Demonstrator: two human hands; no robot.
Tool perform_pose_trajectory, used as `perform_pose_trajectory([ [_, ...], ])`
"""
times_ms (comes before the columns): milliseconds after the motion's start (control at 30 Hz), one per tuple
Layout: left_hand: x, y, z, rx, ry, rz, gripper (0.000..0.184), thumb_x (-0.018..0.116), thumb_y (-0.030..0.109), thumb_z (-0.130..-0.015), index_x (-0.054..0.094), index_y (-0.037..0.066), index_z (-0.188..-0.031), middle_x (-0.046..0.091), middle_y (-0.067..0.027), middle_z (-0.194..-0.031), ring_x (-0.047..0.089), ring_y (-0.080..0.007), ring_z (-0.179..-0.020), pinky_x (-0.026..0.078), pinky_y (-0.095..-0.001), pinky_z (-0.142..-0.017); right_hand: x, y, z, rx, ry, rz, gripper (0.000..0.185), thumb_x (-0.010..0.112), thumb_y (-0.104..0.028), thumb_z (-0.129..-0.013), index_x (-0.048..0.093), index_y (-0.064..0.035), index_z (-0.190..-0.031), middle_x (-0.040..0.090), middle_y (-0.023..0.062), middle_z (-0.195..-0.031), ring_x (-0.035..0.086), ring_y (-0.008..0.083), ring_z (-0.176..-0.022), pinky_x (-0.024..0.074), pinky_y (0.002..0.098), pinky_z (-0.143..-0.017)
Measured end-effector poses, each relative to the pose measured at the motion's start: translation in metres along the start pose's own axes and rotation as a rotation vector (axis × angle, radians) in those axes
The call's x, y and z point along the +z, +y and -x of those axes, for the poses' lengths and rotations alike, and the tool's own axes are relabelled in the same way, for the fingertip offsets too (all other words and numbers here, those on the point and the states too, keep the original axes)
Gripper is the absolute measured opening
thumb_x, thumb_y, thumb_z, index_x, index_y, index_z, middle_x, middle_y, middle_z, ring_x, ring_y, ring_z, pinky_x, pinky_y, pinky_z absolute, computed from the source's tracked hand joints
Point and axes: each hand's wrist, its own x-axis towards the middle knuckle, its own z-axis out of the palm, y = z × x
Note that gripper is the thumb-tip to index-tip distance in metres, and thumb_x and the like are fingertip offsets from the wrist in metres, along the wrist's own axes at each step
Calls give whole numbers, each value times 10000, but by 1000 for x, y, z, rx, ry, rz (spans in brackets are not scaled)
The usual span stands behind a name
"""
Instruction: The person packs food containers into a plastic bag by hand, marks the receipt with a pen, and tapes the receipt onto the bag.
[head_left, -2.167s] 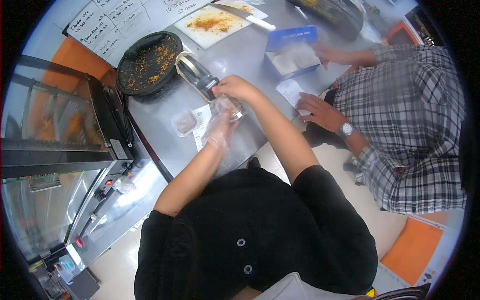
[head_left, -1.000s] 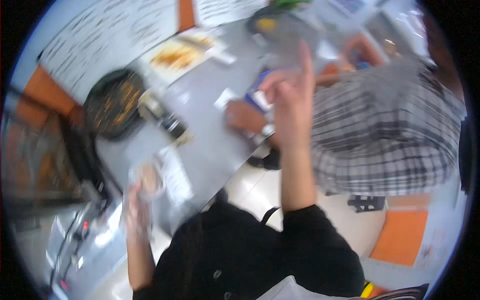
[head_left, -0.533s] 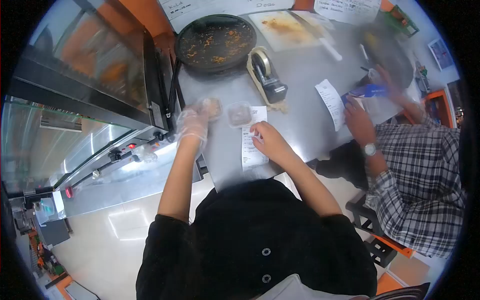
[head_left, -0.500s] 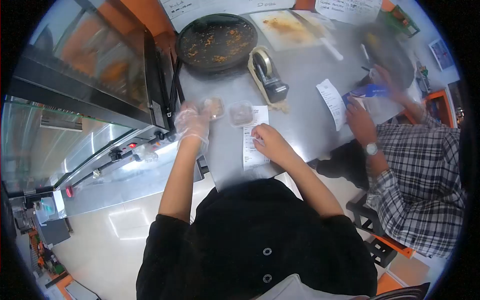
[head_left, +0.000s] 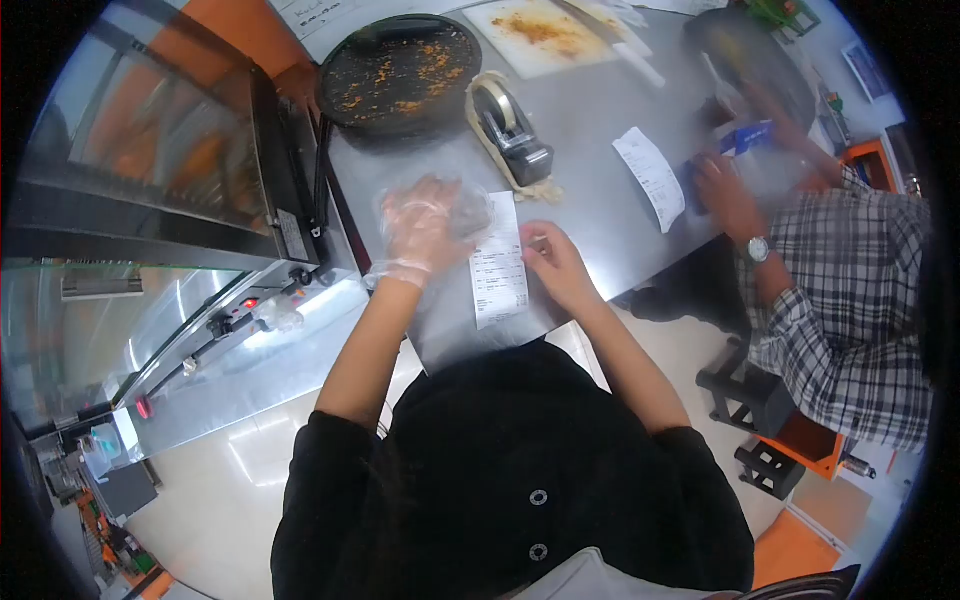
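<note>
The head view shows the person's left hand (head_left: pixel 422 228) in a clear plastic glove, palm down over the near side of the metal counter (head_left: pixel 590 125), its fingers spread over or just beside a blurred clear tub (head_left: pixel 473 213). From here I can't tell whether they have closed on it. The tub sits by the upper left edge of a long printed receipt (head_left: pixel 499 270), which lies flat in front of the person. The right hand (head_left: pixel 560 265) is bare and at the receipt's right edge, fingers bent and thumb close to them; I can't make out whether they pinch the paper. Just beyond the receipt stands a tape dispenser (head_left: pixel 513 135), with a round black pan (head_left: pixel 395 75) to its left, scattered with orange crumbs. Farther back lies a stained white cutting board (head_left: pixel 540 38), and a knife (head_left: pixel 637 62) with a white handle is at its right side. To the right, a co-worker (head_left: pixel 850 250) in a plaid shirt and a wristwatch has both hands near a blue and white box (head_left: pixel 748 140), blurred in part. A second receipt (head_left: pixel 650 180) lies on the counter just left of those hands.
</note>
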Motion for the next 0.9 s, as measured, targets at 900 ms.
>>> perform_pose_trajectory([
  [900, 97, 78, -27, -301, -257, 2033, 623, 656, 196, -826, 250, 34, -1270, 479, -117, -1194, 539, -231, -1059, 483, -399, -845, -79, 10, -138, 165, 142, 606, 452, 531, -448, -836, 599, -42, -1021, 600, 179, -969, 563, 299, -888, 444, 364, -783],
])
